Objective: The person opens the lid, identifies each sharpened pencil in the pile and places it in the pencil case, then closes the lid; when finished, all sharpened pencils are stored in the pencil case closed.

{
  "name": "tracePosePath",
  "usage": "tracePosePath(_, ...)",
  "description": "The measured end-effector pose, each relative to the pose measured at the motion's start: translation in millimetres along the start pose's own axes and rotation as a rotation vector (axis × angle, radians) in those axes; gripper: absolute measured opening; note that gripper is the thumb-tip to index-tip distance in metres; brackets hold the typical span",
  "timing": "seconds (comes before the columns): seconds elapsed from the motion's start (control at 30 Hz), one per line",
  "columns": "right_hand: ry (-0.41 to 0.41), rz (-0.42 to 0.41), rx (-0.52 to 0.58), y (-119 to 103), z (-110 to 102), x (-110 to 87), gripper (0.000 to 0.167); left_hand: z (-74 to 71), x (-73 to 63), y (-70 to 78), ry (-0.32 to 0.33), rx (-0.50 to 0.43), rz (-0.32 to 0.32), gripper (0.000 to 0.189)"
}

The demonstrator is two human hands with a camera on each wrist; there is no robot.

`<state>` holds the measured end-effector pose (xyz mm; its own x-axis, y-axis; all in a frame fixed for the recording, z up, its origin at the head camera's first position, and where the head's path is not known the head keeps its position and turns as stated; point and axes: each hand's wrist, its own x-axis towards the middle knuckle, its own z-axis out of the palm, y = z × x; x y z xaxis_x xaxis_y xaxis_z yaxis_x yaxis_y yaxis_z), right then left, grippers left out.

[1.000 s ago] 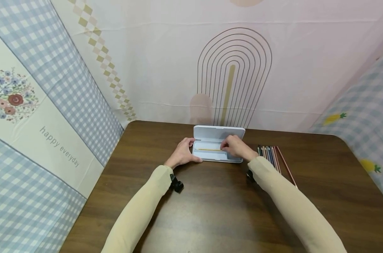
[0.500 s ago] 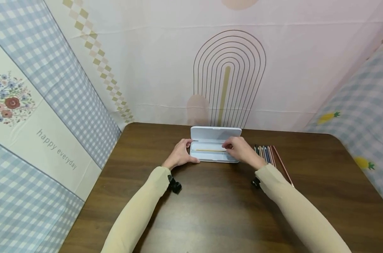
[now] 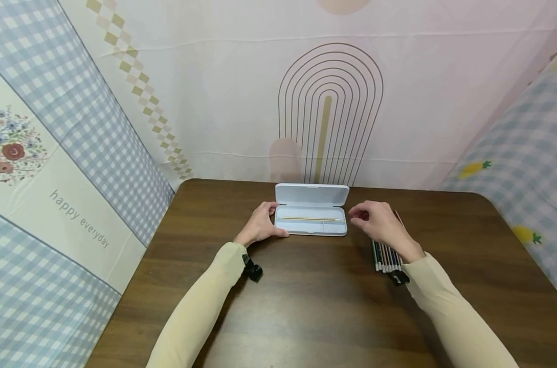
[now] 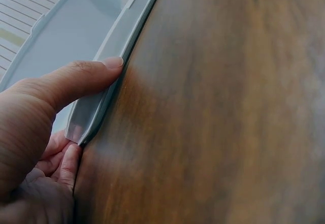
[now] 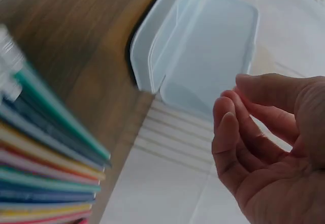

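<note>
Pale-blue plastic makes up the pencil case (image 3: 301, 226) near the table's far edge, its lid (image 3: 311, 194) raised behind the base. Inside, a yellow pencil (image 3: 308, 219) lies lengthwise along the middle of the base, parallel to its long sides. The left hand (image 3: 261, 224) grips the case's left end: its thumb presses against the near wall, while the other fingers bend round the end. Just beside the opposite end, and apart from it, is the right hand (image 3: 377, 221), its grip empty and its fingers loosely curled; the thumb is near the fingertips, but whether they touch I cannot tell. Right of the case, a row of coloured pencils (image 3: 386, 255) lies side by side on the brown wooden table (image 3: 296, 306), partly hidden by this hand and forearm. Cream sleeves (image 3: 191, 306) cover both arms, and pale printed cloth (image 3: 237, 102) hangs behind the table.
</note>
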<state>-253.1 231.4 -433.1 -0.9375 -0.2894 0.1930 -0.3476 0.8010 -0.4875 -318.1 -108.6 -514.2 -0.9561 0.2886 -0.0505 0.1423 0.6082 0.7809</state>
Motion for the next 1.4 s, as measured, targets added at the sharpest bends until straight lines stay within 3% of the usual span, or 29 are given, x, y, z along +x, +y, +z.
tracePosePath(0.23, -0.016, 0.119, -0.010, 12.2, -14.5, -28.2, 0.018, 0.4, 0.2, -0.1, -0.004, 0.000, -0.001, 0.097)
tracePosePath(0.73, -0.025, 0.388, -0.015, 50.3, -13.6, -64.4, 0.019, 0.1, 1.1, -1.2, -0.001, -0.006, 0.008, 0.097)
tracePosePath(1.4, -0.050, 0.479, -0.039, 71.1, -8.2, -70.6, 0.018, 0.2, 2.6, -2.9, 0.007, 0.002, 0.016, 0.098)
